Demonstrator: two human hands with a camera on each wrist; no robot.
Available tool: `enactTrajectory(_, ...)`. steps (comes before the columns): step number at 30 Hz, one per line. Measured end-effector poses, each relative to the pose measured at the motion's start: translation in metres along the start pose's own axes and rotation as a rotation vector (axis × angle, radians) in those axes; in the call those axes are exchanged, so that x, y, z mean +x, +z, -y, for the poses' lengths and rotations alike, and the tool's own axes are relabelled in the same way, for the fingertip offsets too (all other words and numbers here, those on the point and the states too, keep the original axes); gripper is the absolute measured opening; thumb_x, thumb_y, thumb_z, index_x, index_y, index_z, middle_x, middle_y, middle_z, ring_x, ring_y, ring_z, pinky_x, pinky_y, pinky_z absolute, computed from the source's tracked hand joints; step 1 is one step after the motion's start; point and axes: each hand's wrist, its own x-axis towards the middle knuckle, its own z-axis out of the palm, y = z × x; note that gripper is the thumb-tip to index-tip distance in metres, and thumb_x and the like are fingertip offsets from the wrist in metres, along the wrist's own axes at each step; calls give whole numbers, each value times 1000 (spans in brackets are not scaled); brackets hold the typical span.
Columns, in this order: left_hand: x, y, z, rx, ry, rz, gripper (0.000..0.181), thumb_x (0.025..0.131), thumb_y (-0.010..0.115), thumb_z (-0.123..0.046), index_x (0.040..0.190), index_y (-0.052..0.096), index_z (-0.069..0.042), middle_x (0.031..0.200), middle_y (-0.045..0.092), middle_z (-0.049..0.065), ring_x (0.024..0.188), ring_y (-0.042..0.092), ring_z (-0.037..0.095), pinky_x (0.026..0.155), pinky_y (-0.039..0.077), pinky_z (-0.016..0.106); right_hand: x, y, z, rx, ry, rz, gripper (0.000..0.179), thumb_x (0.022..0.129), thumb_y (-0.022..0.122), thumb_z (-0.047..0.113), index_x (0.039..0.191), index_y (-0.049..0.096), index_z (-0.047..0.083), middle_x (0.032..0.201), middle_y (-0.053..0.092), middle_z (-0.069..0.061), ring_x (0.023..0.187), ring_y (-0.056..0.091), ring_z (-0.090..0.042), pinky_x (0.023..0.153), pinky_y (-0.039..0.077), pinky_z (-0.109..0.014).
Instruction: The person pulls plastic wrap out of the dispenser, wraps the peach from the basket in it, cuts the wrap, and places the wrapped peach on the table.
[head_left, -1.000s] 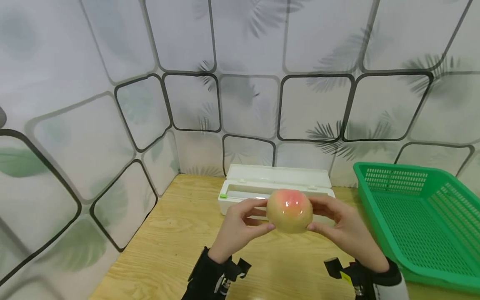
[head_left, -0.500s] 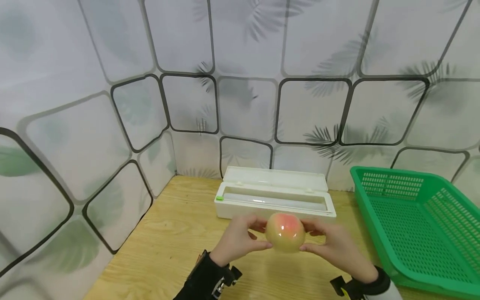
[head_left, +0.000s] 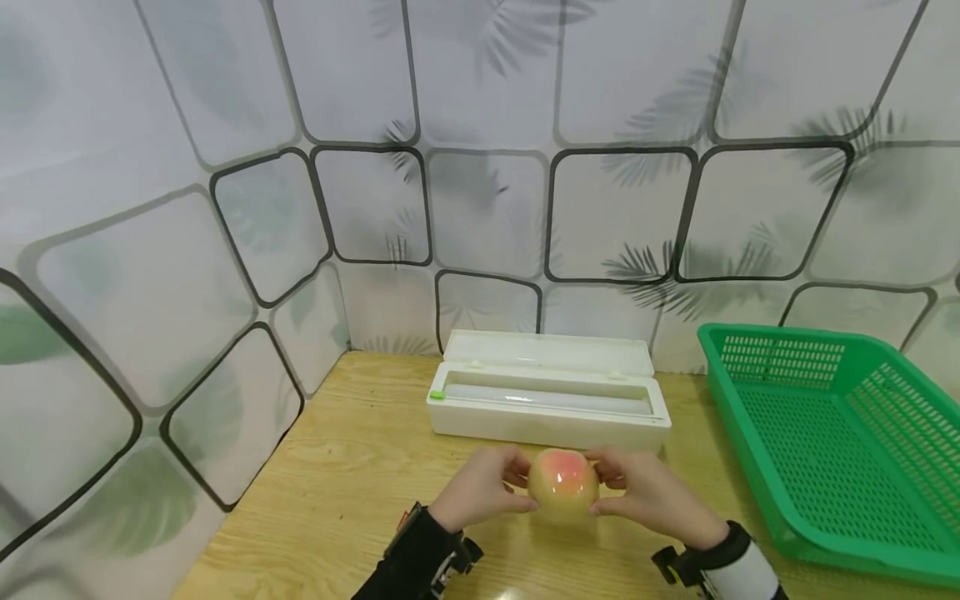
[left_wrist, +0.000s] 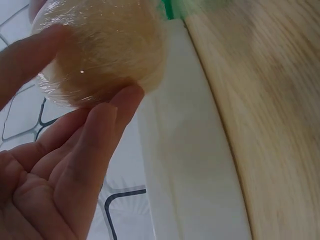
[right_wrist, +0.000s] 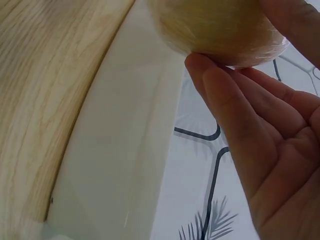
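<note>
A round peach (head_left: 564, 485), yellow with a pink-red top, is covered in shiny plastic film. My left hand (head_left: 487, 492) pinches its left side between thumb and fingers. From the opposite side my right hand (head_left: 647, 497) pinches it the same way. In the left wrist view, wrinkled film shows on the peach (left_wrist: 107, 55) above the fingertips (left_wrist: 131, 95). The right wrist view shows its underside and the right fingertips (right_wrist: 200, 65) against it. Behind the hands stands a long white cling film box (head_left: 551, 427), lid raised, with a roll (head_left: 547, 399) inside.
A green plastic basket (head_left: 780, 492) stands to the right, beyond my right hand. All this is on a light wooden table (head_left: 337, 483). Patterned walls (head_left: 487, 208) close off the back and left.
Both hands have lowered the peach toward the table and closer to me, still holding it from both sides. The cling film box, partly hidden before, now shows behind them.
</note>
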Motion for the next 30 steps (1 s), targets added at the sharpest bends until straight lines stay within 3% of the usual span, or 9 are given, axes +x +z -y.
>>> enactTrajectory(7,3,4,4,63,-7,51,24,70,74,-7,90,61,0,87,62,4,77,60,10,65,46,16,4,4,-8,20,81,90,52,69,75,26,109,53,0,97,62,-11,81,61,-17,66,50,-26)
enactTrajectory(13,4,6,7,121,2,136,31,72,73,-9,99,62,2,95,63,8,82,60,9,68,46,16,5,8,-14,64,93,152,53,69,75,26,106,51,-2,96,62,-14,79,62,-16,65,49,-28)
enactTrajectory(21,5,7,9,122,-7,217,36,73,71,-9,105,59,3,103,61,10,89,59,10,74,45,17,3,12,-17,53,118,165,53,67,76,25,104,50,-4,95,62,-16,79,62,-17,65,49,-28)
enactTrajectory(30,10,4,7,141,-30,276,42,80,66,-21,114,56,1,109,59,9,90,58,11,73,45,19,0,8,-20,-4,145,166,57,68,76,27,107,50,-7,97,60,-19,79,61,-25,65,50,-36)
